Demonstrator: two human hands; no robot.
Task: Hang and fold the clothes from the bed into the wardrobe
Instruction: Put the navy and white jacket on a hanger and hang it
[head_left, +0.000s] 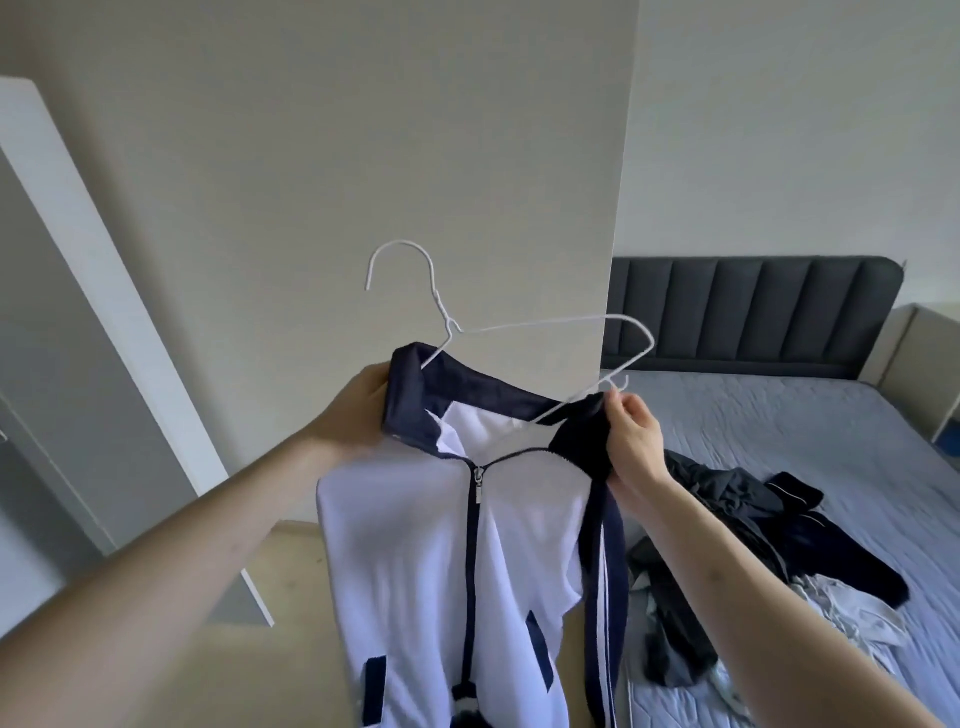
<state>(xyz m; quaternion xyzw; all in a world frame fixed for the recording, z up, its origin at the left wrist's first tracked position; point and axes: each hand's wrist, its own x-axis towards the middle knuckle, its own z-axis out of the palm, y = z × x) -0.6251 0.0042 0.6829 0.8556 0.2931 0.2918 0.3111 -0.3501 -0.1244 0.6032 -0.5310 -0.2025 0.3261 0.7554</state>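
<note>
I hold up a white zip jacket (415, 561) with a navy collar and navy sleeves. A white wire hanger (519, 327) sits partly inside its neck, with the hook and the right shoulder sticking out above the collar. My left hand (363, 405) grips the left side of the collar. My right hand (631, 441) pinches the right side of the collar next to the hanger's end. More clothes (753, 561) lie in a dark and grey heap on the bed (831, 426).
A beige wardrobe side panel (415, 156) stands right behind the jacket. A white door frame (104, 291) runs along the left. The bed has a dark padded headboard (753, 312) at the right, with wooden floor (291, 623) below the jacket.
</note>
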